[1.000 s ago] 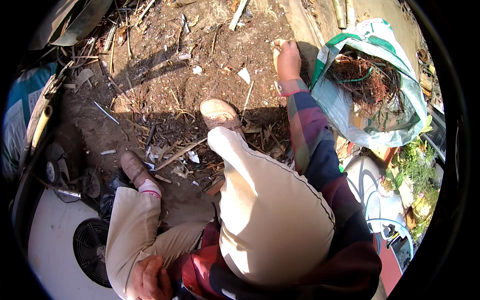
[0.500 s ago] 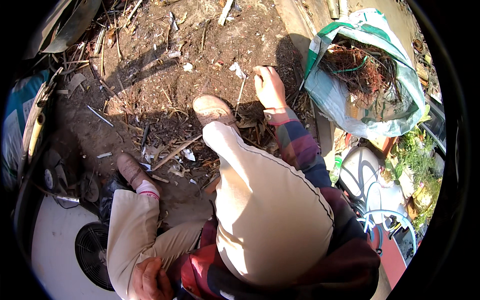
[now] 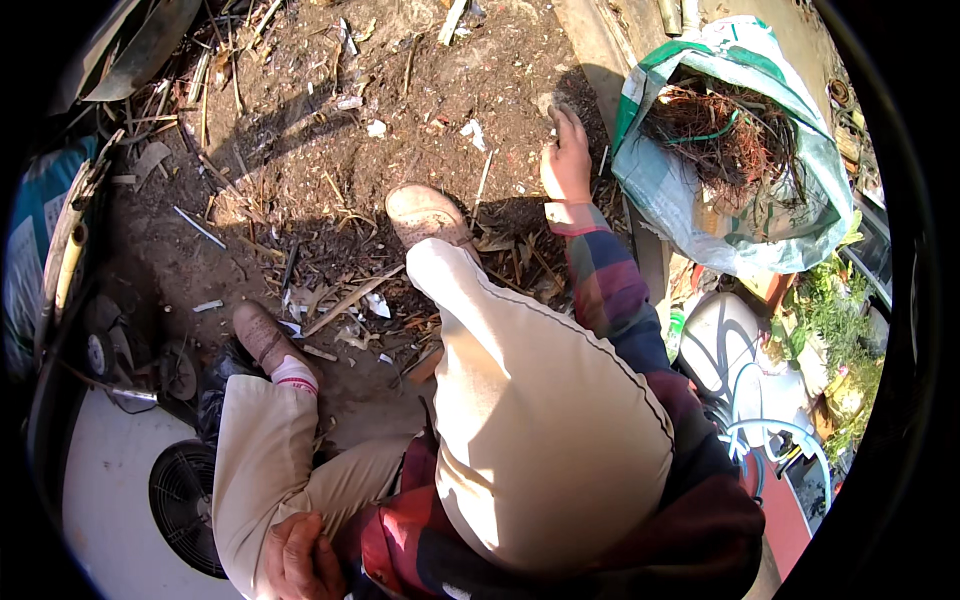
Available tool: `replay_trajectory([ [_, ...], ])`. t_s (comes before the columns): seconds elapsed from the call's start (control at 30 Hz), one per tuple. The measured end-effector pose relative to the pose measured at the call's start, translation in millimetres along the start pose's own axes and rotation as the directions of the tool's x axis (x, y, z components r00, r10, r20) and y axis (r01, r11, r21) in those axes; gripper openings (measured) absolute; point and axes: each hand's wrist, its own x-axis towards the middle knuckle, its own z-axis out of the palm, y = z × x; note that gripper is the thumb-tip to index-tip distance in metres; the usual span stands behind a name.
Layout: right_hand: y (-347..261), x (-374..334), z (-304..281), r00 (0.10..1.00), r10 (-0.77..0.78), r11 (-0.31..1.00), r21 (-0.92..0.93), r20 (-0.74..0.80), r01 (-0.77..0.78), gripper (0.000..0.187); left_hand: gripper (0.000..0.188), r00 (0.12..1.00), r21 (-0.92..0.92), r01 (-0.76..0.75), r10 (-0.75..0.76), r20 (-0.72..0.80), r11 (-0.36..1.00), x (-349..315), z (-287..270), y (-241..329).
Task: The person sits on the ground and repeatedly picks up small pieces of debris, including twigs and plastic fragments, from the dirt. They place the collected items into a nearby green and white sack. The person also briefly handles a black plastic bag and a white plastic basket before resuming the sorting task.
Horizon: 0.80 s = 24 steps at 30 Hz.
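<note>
My right hand (image 3: 567,160) reaches down to the brown soil (image 3: 450,120), its fingers stretched out and slightly apart. A small pale lump (image 3: 545,102) lies by its fingertips; whether they touch it I cannot make out. At the lower edge my left hand (image 3: 298,558) rests against the beige trouser leg (image 3: 255,470) with loosely curled fingers, and I see nothing in them. Just right of the right hand stands an open white and green woven sack (image 3: 680,225), holding a tangle of reddish-brown fibrous roots (image 3: 725,140).
Twigs, dry leaves and a white scrap (image 3: 475,133) litter the soil. A brown shoe (image 3: 425,215) is planted close to the right arm. At left are sticks (image 3: 75,240) and a white casing with a black fan grille (image 3: 185,510); pale blue tubing (image 3: 770,425) is at right.
My right hand has moved away and to the right over the soil, toward the sack's side, and its fingers have straightened. The left hand has stayed put.
</note>
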Motion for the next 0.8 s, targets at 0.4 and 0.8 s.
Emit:
replay_trajectory([
  [0.4,43,-16,-40,0.973,0.224,0.938,-0.260,-0.051,-0.229,0.038,0.024,1.000,0.006,-0.028,0.028,-0.010,1.000,0,0,-1],
  [0.8,-31,-29,7,0.933,-0.314,0.948,0.000,0.173,0.319,0.036,0.022,0.999,0.012,-0.007,0.007,0.031,1.000,1,0,-1],
])
